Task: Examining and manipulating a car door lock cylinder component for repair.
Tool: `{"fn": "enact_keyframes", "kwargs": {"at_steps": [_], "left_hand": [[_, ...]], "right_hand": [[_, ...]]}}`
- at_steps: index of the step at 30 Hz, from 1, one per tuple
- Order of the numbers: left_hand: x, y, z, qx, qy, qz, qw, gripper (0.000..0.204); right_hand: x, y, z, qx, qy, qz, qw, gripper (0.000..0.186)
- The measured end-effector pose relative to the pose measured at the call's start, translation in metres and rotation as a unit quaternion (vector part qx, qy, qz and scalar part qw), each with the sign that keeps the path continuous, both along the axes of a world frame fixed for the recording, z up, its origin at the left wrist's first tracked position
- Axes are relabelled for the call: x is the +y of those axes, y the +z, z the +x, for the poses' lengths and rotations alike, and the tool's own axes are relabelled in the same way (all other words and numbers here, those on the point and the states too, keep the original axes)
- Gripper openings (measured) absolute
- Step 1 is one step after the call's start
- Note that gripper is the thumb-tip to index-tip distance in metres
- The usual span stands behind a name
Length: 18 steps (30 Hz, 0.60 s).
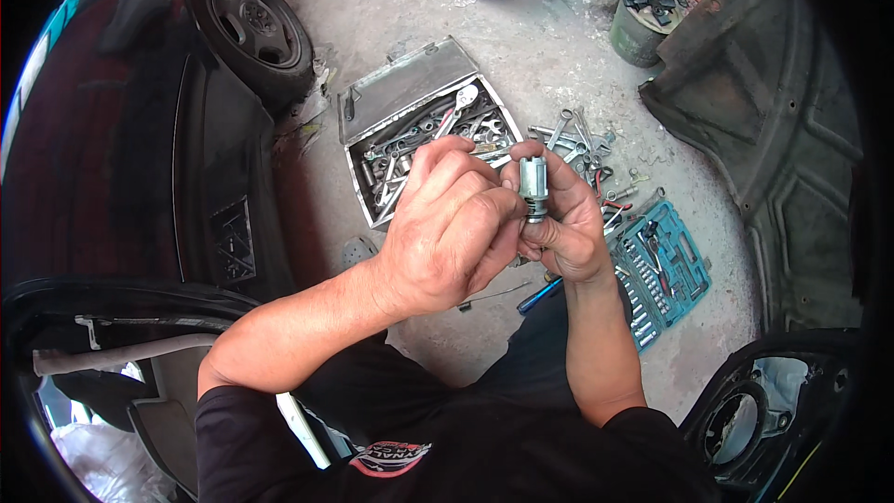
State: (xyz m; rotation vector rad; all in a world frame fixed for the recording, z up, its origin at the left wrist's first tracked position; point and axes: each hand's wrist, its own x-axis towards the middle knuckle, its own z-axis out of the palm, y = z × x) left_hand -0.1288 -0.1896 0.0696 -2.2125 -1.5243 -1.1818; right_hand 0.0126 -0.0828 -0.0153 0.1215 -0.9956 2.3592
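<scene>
A small silver metal lock cylinder (534, 179), slotted at its upper end and with a dark ring near its lower end, stands upright between my hands. My right hand (575, 224) is closed round it, thumb low on it and fingers behind. From the left, my left hand (453, 224) reaches across with its fingers curled, and its fingertips press against the cylinder's lower left side. The left thumb is mostly hidden, so anything small under those fingers cannot be made out. Both hands are raised above the floor, over the tools.
Beyond my hands an open metal toolbox (410, 84) is full of wrenches and sockets. Loose wrenches (568, 135) lie beside it, near a teal socket case (697, 265). A dark car (121, 158) stands left, a large dark panel (792, 130) right, a bucket (635, 37) behind.
</scene>
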Motion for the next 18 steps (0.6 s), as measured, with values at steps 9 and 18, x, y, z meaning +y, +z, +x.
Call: {"fn": "enact_keyframes", "kwargs": {"at_steps": [9, 18], "left_hand": [[-0.0046, 0.0077, 0.0047, 0.060, 0.035, 0.001, 0.998, 0.027], [-0.0044, 0.0037, -0.0003, -0.036, 0.009, -0.025, 0.999, 0.025]], "right_hand": [[0.0014, 0.0006, -0.0006, -0.015, -0.015, 0.048, 0.999, 0.069], [-0.0025, -0.0028, -0.0043, 0.014, -0.006, 0.021, 1.000, 0.069]]}}
